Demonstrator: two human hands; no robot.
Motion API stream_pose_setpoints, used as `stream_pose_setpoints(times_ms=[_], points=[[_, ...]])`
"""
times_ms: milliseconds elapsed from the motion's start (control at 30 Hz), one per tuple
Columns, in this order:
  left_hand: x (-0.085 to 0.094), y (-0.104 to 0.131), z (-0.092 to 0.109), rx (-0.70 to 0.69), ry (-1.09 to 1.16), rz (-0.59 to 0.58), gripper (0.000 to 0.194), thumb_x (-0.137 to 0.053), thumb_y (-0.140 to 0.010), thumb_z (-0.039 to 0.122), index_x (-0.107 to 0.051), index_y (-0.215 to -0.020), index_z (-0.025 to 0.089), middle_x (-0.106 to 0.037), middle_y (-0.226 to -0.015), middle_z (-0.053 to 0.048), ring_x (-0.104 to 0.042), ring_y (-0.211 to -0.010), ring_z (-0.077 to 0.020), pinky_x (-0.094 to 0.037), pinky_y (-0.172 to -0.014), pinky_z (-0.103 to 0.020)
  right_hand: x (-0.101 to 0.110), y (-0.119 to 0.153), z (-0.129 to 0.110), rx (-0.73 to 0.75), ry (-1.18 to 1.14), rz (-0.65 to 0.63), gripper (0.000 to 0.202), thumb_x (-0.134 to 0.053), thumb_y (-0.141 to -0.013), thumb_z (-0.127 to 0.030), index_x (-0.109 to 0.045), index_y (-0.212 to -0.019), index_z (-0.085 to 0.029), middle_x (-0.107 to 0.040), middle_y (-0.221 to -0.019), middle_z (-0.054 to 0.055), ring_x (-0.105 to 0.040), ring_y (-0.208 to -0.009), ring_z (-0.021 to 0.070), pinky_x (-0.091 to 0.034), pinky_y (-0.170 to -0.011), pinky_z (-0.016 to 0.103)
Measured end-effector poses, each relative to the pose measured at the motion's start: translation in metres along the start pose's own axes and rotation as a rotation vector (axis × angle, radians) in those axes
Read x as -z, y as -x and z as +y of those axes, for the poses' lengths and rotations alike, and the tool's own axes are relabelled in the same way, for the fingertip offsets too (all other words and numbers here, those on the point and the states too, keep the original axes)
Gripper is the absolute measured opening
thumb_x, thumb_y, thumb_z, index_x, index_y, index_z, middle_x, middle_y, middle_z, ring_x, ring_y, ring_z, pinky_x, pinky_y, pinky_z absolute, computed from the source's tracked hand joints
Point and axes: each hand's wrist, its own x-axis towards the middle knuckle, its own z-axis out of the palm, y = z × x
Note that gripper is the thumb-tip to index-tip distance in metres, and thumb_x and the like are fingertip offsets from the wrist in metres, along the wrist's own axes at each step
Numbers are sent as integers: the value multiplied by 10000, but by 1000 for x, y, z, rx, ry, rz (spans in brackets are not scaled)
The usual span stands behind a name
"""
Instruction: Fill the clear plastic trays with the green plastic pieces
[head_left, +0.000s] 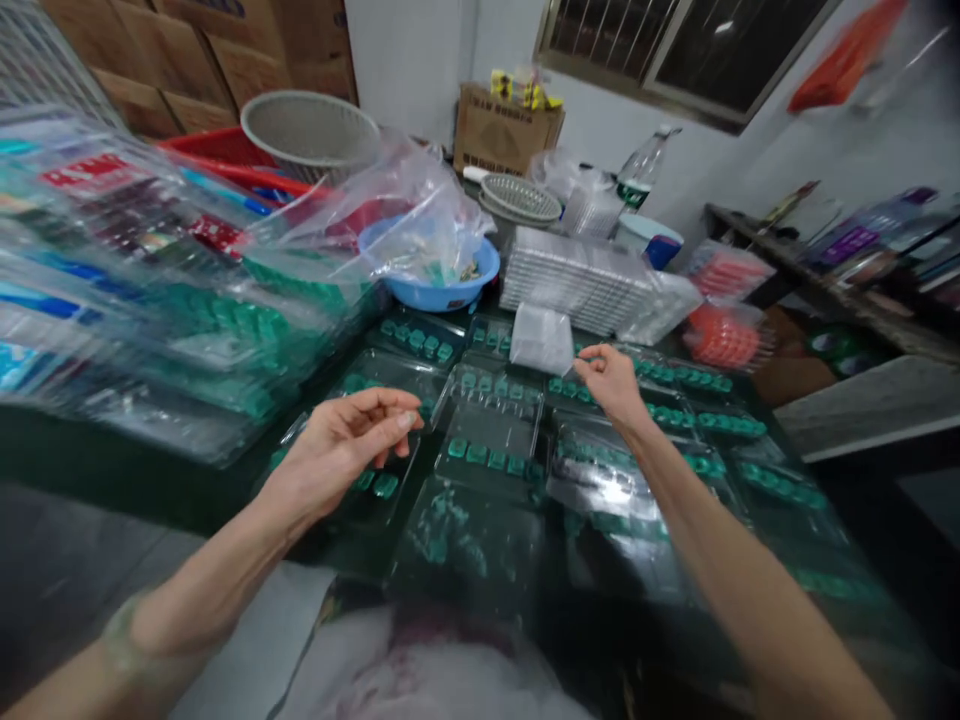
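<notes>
My left hand [352, 437] hovers above the trays at the left, with its fingers curled and the thumb pressed to the index finger. Anything in that pinch is too small to make out. Further right, my right hand [609, 380] is closed in a pinch, and its contents are also hidden. Its fingertips lie close to a whitish translucent block [541, 340]; I cannot tell if they touch. Beneath both hands spread several clear plastic trays [491, 432] with rows of small green pieces [495, 460]. The nearest tray [465, 545] bears green smears.
Stacked clear plastic packs [150, 260] rise at the left. Behind the trays stand a blue basin [439, 290] holding plastic bags, a stack of clear trays [577, 280], a grey basket [309, 130] and a cardboard box [506, 130]. A wooden shelf [780, 250] borders the right.
</notes>
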Motion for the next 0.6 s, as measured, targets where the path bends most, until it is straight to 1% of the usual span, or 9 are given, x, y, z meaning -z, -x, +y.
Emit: stream_pose_setpoints(times_ms=[67, 133, 167, 300, 400, 500, 567, 600], points=[[3, 10, -3, -13, -81, 34, 231, -662, -706, 319, -643, -873, 160, -571, -605, -7, -459, -517, -95, -358, -455, -199, 3, 27, -3, 120, 21, -35, 195, -579, -700, -277, -579, -827, -129, -497, -557, -24, -442, -505, 94, -327, -489, 205], [4, 22, -7, 2, -139, 68, 237, -673, -686, 330, -651, -860, 170, -592, -661, -18, -479, -537, -107, -386, -468, -207, 6, 56, -8, 245, 45, -82, 171, -555, -730, -291, -584, -793, -134, -511, -577, -11, -458, -521, 97, -341, -503, 210], [4, 27, -9, 18, -158, 81, 243, -682, -673, 335, -654, -852, 173, -599, -681, -22, -488, -544, -112, -399, -475, -213, 7, 71, -11, 283, 55, -109, 167, -540, -747, -293, -585, -790, -138, -524, -596, -4, -468, -532, 100, -351, -511, 213], [3, 45, -18, 53, -178, 89, 239, -697, -651, 329, -662, -831, 177, -601, -673, -11, -499, -538, -111, -417, -497, -218, 11, 123, -14, 297, 94, -195, 152, -503, -793, -285, -593, -806, -163, -573, -668, 11, -505, -581, 110, -378, -549, 217], [5, 53, -22, 29, -187, 61, 205, -664, -694, 323, -648, -837, 177, -584, -619, 4, -496, -522, -105, -402, -492, -213, 14, 155, -14, 317, 129, -245, 136, -497, -807, -272, -601, -790, -186, -598, -695, 13, -526, -611, 122, -392, -583, 225], [12, 53, -14, -32, -189, 62, 218, -590, -767, 325, -609, -923, 175, -579, -606, 5, -497, -514, -108, -382, -475, -217, 15, 181, -14, 350, 120, -301, 137, -487, -816, -251, -607, -774, -200, -611, -726, 18, -545, -644, 133, -406, -610, 229], [19, 46, 0, -136, -178, 124, 254, -544, -803, 315, -570, -1016, 178, -599, -664, -6, -503, -530, -110, -377, -469, -220, 15, 195, -12, 350, 109, -331, 150, -470, -830, -255, -604, -781, -210, -608, -728, 18, -551, -650, 138, -413, -606, 231], [24, 41, 10, -211, -170, 176, 271, -530, -813, 305, -553, -1052, 180, -609, -711, -16, -515, -556, -114, -383, -478, -223, 14, 200, -10, 345, 110, -340, 155, -463, -836, -265, -603, -793, -216, -606, -726, 19, -555, -651, 141, -418, -605, 233]])
